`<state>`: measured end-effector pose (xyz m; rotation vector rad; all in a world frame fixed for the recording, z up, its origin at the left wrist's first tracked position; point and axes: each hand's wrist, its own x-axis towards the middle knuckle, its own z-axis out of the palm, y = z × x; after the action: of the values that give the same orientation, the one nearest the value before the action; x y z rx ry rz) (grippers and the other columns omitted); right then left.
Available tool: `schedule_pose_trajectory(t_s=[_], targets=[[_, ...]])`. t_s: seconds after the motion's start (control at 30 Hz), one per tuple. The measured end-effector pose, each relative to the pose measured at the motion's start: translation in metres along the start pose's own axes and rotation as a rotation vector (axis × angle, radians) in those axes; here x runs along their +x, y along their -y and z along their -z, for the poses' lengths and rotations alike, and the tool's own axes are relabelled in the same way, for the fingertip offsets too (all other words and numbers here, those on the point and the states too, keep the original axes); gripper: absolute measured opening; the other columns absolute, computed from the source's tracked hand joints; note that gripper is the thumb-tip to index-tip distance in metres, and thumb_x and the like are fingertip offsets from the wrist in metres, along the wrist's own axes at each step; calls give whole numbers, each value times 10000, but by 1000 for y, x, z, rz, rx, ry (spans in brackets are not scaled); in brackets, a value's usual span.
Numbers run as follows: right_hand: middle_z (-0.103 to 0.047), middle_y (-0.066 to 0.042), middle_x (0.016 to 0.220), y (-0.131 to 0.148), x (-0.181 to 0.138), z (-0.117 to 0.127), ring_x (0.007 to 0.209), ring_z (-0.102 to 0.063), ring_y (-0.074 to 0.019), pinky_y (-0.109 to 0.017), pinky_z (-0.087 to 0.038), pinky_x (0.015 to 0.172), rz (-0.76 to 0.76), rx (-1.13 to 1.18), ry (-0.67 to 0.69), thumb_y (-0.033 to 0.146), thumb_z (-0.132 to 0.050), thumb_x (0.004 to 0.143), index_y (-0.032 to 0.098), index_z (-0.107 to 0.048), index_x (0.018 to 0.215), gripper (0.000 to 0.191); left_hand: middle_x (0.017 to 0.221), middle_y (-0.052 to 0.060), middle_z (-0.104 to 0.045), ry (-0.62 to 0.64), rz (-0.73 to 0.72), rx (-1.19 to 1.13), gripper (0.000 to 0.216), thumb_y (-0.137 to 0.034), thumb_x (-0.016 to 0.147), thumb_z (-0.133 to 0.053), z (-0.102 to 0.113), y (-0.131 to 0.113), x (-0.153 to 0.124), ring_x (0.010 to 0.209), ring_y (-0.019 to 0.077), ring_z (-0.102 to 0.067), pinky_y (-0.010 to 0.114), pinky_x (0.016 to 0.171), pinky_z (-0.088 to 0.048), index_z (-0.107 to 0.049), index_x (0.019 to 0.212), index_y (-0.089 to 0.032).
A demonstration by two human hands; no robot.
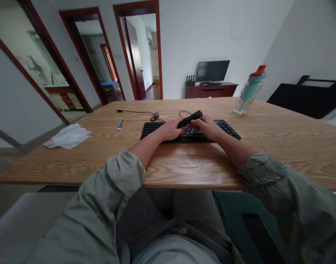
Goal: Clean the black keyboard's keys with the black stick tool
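A black keyboard (225, 129) lies on the wooden table in front of me, its cable running off behind it. Above its keys, a slim black bar-shaped object (190, 119) is held at a slant, its right end higher. My left hand (172, 129) is closed around the lower left end. At the raised right end, the fingers of my right hand (207, 127) are curled onto the bar. What exactly the bar is cannot be made out, and both hands hide some keys beneath them.
Left of the keyboard lie a small blue brush (120, 124), white tissues (68, 136) and a black cable (140, 111) with a USB plug. A water bottle (249, 91) stands at the back right. A phone-like black slab (262, 234) rests on the green seat.
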<state>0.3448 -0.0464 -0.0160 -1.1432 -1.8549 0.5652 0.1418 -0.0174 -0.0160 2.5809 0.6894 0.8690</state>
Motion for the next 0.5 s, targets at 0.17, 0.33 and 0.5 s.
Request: schedule_pose_trajectory(t_s=[0.17, 0.33, 0.5], targets=[[-568, -56, 594, -2, 2, 1, 595, -496, -178, -315, -385, 579, -106, 38, -84, 486, -499, 821, 159, -612, 642, 390, 1213, 96, -653, -25, 30, -1, 530, -122, 776, -530, -5, 0, 4, 1126, 238, -596, 359, 1034, -436, -567, 1305, -129], [-587, -58, 604, -15, 5, -2, 550, -485, -165, -313, -372, 549, -124, 269, -89, 584, -431, 860, 184, -664, 704, 489, 1123, 96, -662, -49, 18, -66, 471, -86, 743, -514, -10, -3, 6, 1062, 225, -600, 332, 989, -450, -602, 1206, -98], [-567, -67, 610, -25, 6, -4, 551, -490, -165, -313, -373, 539, -117, 310, -44, 736, -313, 856, 184, -639, 727, 653, 909, 56, -637, -106, 90, -226, 271, -195, 817, -528, -16, -2, 2, 847, 184, -599, 325, 856, -491, -604, 1063, -111]])
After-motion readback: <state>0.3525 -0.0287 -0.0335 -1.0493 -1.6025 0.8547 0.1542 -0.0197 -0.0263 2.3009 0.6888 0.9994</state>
